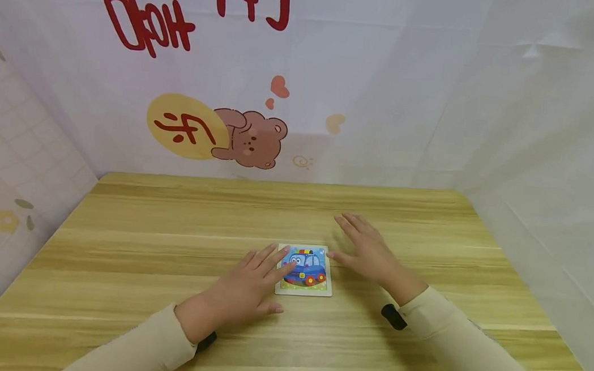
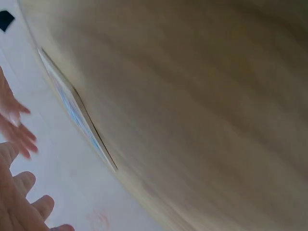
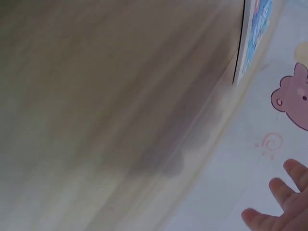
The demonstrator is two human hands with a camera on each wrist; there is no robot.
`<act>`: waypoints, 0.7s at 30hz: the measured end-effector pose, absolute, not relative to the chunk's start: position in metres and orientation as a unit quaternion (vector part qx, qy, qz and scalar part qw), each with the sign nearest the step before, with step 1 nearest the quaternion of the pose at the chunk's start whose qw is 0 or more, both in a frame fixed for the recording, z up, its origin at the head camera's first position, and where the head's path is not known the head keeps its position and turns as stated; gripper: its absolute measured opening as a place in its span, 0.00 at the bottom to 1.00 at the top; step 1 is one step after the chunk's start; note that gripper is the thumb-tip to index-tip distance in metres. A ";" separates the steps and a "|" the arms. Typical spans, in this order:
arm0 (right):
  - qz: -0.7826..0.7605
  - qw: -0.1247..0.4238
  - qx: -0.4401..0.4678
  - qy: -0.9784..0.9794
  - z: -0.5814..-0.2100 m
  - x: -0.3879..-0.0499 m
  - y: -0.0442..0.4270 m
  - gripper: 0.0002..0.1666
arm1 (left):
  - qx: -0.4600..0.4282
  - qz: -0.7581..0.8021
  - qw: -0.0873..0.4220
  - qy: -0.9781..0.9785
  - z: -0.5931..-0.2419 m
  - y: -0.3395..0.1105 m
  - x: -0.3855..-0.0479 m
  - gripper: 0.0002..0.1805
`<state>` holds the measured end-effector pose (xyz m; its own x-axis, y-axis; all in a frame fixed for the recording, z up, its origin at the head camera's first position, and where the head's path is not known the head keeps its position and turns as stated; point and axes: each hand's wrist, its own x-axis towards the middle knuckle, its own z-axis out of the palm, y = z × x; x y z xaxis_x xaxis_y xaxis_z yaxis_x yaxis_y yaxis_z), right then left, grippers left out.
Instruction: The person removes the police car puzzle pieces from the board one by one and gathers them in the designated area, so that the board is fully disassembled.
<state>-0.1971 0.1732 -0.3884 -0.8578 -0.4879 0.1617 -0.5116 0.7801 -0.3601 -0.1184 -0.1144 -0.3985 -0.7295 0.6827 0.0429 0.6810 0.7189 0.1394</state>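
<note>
A flat square picture board (image 1: 308, 272) with a pale rim and a blue cartoon car lies in the middle of the table. Over its left edge spread the fingers of my left hand (image 1: 242, 287), straight and apart, holding nothing. The left wrist view shows the board's thin side (image 2: 89, 122) with those fingers raised off the table. My right hand (image 1: 369, 255) hovers just right of the board, its fingers extended and its thumb near the upper right corner. In the right wrist view, a gap separates the fingertips from the board (image 3: 248, 48).
The wood-grain table (image 1: 172, 217) runs back to a white cloth wall (image 1: 394, 100) printed with a bear (image 1: 254, 140) and red characters. Cloth also hangs along both sides. Black wrist straps (image 1: 394, 317) show below the sleeves.
</note>
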 end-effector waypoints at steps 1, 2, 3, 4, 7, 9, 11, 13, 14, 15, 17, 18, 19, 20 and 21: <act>0.207 0.029 0.268 -0.940 -0.389 -0.197 0.171 0.47 | 0.376 0.065 0.009 0.924 -0.398 -0.112 -0.117 0.42; 0.213 0.028 0.271 -0.938 -0.389 -0.198 0.168 0.46 | 0.384 0.058 0.011 0.921 -0.399 -0.109 -0.116 0.42; 0.220 0.026 0.274 -0.936 -0.389 -0.198 0.165 0.45 | 0.392 0.052 0.014 0.918 -0.398 -0.106 -0.114 0.42; 0.228 0.022 0.277 -0.933 -0.389 -0.198 0.162 0.45 | 0.400 0.044 0.016 0.915 -0.399 -0.104 -0.112 0.42; 0.242 0.008 0.283 -0.928 -0.390 -0.198 0.155 0.43 | 0.426 0.034 0.014 0.904 -0.401 -0.098 -0.107 0.43; 0.254 -0.004 0.285 -0.924 -0.390 -0.198 0.150 0.42 | 0.440 0.027 0.009 0.898 -0.402 -0.095 -0.104 0.43; 0.262 -0.017 0.288 -0.921 -0.390 -0.199 0.145 0.40 | 0.449 0.025 0.011 0.893 -0.404 -0.093 -0.101 0.42; 0.268 -0.030 0.292 -0.918 -0.391 -0.201 0.140 0.39 | 0.456 0.019 0.014 0.890 -0.405 -0.091 -0.098 0.42; 0.269 -0.038 0.293 -0.917 -0.391 -0.202 0.137 0.38 | 0.459 0.016 0.018 0.888 -0.405 -0.090 -0.097 0.42; 0.269 -0.045 0.293 -0.916 -0.391 -0.203 0.135 0.38 | 0.463 0.012 0.022 0.886 -0.405 -0.089 -0.097 0.42; 0.268 -0.058 0.294 -0.916 -0.392 -0.205 0.131 0.36 | 0.469 0.004 0.034 0.883 -0.406 -0.087 -0.095 0.41; 0.269 -0.065 0.293 -0.915 -0.392 -0.206 0.129 0.36 | 0.473 -0.003 0.038 0.880 -0.406 -0.086 -0.095 0.41; 0.270 -0.071 0.291 -0.915 -0.392 -0.206 0.128 0.35 | 0.477 -0.010 0.042 0.878 -0.406 -0.085 -0.095 0.41; 0.271 -0.076 0.290 -0.915 -0.392 -0.207 0.126 0.35 | 0.482 -0.018 0.044 0.875 -0.407 -0.085 -0.094 0.41; 0.273 -0.079 0.289 -0.914 -0.392 -0.207 0.125 0.34 | 0.487 -0.025 0.045 0.872 -0.407 -0.084 -0.094 0.41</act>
